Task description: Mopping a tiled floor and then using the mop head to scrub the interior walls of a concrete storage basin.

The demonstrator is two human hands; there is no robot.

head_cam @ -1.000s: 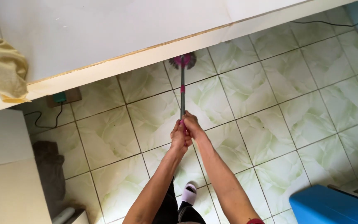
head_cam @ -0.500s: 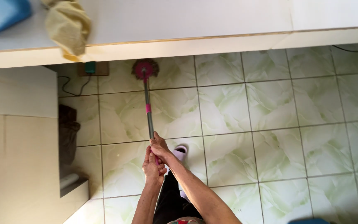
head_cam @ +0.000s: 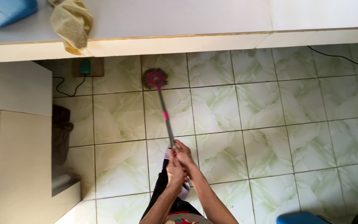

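Mop (head_cam: 162,105) is the thing in our hands, and it stands slanted on the pale green floor tiles (head_cam: 245,124). Its round pink and brown head (head_cam: 154,79) rests on the floor just below the edge of the white counter (head_cam: 179,25). The thin handle is grey with a pink sleeve in the middle, and it runs down to us.

Our right hand (head_cam: 183,153) is closed around the upper end of the handle. Our left hand (head_cam: 175,174) is closed around it too, just behind the right one, and the two hands touch each other.

On the counter, at the far left corner, we see a blue box (head_cam: 3,11); what is inside it we cannot tell. Beside it a yellowish cloth (head_cam: 71,23) lies and hangs over the counter edge. Under the counter, a green plug (head_cam: 85,66) sits on a brown board, and a black cable (head_cam: 65,85) goes from it. Another blue container (head_cam: 299,218) shows at the bottom edge, only its rim. We see no labels or signs.
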